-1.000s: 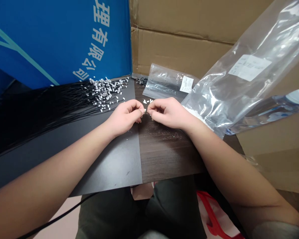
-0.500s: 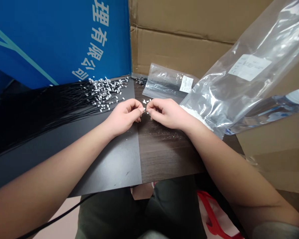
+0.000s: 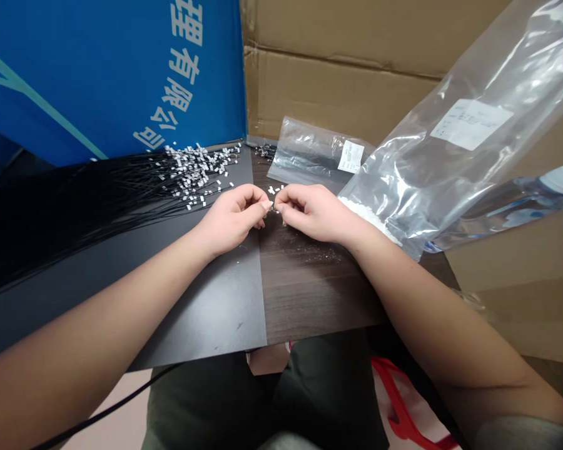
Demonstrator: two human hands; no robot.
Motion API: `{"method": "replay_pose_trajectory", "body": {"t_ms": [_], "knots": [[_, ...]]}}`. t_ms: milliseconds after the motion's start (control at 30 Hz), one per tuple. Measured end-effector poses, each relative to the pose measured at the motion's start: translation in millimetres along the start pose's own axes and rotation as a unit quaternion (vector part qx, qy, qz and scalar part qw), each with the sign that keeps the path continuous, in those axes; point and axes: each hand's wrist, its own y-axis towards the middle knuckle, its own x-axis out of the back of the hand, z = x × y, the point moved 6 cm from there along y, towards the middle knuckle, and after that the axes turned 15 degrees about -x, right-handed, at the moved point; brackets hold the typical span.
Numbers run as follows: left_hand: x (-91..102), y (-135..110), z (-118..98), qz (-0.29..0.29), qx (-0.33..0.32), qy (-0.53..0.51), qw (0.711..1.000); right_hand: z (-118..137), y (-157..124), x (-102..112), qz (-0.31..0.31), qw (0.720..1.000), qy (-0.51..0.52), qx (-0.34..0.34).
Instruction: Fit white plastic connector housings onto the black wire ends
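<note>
1. A corrugated cardboard carton (image 3: 338,69) rose behind a dark wood-grain table (image 3: 319,300), next to a blue board (image 3: 112,75) printed with white Chinese characters.
2. A black sheet (image 3: 201,312) covered the table's left side. A sheaf of thin black cables (image 3: 98,212) fanned across it, their far ends among a dense scatter of white tags (image 3: 201,175).
3. At right, a large clear plastic bag (image 3: 450,144) bearing a white label lay partly over a plastic bottle (image 3: 511,209). A smaller clear bag (image 3: 309,156) sat on the table beyond the person's hands.
4. Below the table edge were the person's dark trousers (image 3: 263,400) and a bag with red straps (image 3: 398,394).
5. The person's left hand (image 3: 232,219) rested over the black sheet and the right hand (image 3: 314,212) over bare wood, the two meeting near the sheet's edge.
6. Both hands were narrowly closed, pinching a tiny piece (image 3: 273,207) between them, too small to identify.
7. A few loose white tags (image 3: 276,189) lay just beyond the hands.
</note>
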Motion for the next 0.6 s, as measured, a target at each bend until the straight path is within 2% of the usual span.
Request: {"method": "replay_pose_trajectory", "body": {"t_ms": [600], "knots": [[-0.3,-0.1,-0.6,0.002,-0.009,0.004,1.0,-2.3,0.6,-2.3,0.004,1.0,0.016,-0.013]]}}
